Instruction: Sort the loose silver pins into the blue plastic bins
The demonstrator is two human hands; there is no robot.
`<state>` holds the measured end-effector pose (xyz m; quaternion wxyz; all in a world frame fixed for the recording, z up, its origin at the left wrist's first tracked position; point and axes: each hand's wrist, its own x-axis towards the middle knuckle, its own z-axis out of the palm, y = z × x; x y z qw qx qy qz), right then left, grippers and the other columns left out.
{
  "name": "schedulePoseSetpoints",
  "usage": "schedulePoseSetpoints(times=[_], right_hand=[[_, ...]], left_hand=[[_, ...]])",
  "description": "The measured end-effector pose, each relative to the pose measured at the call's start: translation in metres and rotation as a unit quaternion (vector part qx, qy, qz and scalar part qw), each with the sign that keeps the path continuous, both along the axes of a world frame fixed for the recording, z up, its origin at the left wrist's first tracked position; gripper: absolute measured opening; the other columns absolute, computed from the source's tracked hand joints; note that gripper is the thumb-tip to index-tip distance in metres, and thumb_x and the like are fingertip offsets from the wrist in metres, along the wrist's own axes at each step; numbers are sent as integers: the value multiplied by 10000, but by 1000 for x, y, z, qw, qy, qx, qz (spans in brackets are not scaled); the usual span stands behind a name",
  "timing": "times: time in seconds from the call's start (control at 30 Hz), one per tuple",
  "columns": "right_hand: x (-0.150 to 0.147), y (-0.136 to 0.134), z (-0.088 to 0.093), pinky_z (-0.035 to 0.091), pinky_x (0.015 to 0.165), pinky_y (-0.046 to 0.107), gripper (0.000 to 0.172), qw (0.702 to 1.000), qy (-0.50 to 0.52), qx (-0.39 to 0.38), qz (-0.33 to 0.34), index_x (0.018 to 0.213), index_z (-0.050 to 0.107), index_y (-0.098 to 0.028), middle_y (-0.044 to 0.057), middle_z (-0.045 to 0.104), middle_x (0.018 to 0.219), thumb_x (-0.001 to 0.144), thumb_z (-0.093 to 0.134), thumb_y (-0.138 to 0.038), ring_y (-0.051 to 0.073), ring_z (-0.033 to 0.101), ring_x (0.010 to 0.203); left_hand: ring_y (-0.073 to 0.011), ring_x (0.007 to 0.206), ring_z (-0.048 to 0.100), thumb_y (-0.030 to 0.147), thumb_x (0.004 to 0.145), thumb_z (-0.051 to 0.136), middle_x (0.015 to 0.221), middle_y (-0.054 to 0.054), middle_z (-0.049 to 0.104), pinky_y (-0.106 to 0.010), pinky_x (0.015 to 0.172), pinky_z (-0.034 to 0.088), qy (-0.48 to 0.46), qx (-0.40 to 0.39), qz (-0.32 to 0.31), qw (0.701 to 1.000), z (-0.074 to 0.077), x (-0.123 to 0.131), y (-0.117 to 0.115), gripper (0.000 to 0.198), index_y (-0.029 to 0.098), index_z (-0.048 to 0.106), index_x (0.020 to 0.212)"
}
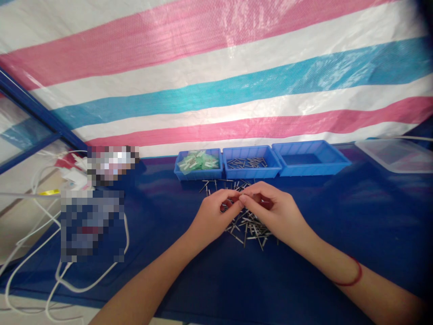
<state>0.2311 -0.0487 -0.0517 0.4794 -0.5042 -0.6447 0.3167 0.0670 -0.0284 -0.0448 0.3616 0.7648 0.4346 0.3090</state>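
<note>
My left hand [217, 214] and my right hand [274, 208] meet fingertip to fingertip over the blue table. Thumb and fingers are pinched together on both. Whatever lies between the fingertips is too small or hidden to make out. Below and behind the hands spreads a loose pile of thin metal pins [254, 227] that look like blind rivets, partly covered by my fingers. More such pins lie in the middle blue bin [252, 173] just beyond.
The left blue bin [199, 175] holds pale green and white pieces. At right stand another blue bin [313, 169] and a translucent lid or tray [395, 155]. White cables [126, 234] and blurred-out objects occupy the left side. A striped plastic sheet [216, 97] hangs behind.
</note>
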Motion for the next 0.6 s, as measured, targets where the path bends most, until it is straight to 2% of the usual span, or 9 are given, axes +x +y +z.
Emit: schedulePoseSetpoints(times=[0.1, 0.2, 0.4, 0.6], right_hand=[[1, -1, 2, 471, 612, 286, 147, 1000, -4, 13, 11, 843, 672, -207, 54, 643, 839, 834, 593, -330, 162, 584, 736], [2, 0, 2, 483, 610, 280, 144, 1000, 3, 15, 20, 870, 675, -209, 65, 643, 892, 839, 582, -315, 174, 603, 792], [5, 3, 0, 459, 567, 270, 182, 999, -21, 12, 22, 910, 680, -207, 67, 642, 885, 851, 561, -332, 163, 588, 747], [4, 4, -1, 452, 610, 288, 231, 998, -38, -4, 52, 859, 690, -200, 59, 665, 835, 866, 533, -370, 167, 588, 741]], left_hand=[[-135, 759, 602, 328, 882, 553, 895, -43, 681, -229, 659, 467, 6, 19, -7, 1000, 2, -1, 1, 213, 165, 675, 945], [-125, 734, 595, 313, 855, 593, 874, -36, 672, -223, 646, 468, -3, 31, 14, 999, 3, -3, 1, 171, 162, 663, 896], [-114, 714, 587, 269, 833, 608, 852, -16, 648, -225, 645, 470, -24, 44, 43, 998, 6, -6, 2, 105, 170, 621, 867], [-118, 706, 572, 335, 864, 565, 820, -11, 636, -228, 645, 461, -9, 53, 50, 997, 10, -8, 2, 176, 170, 616, 900]])
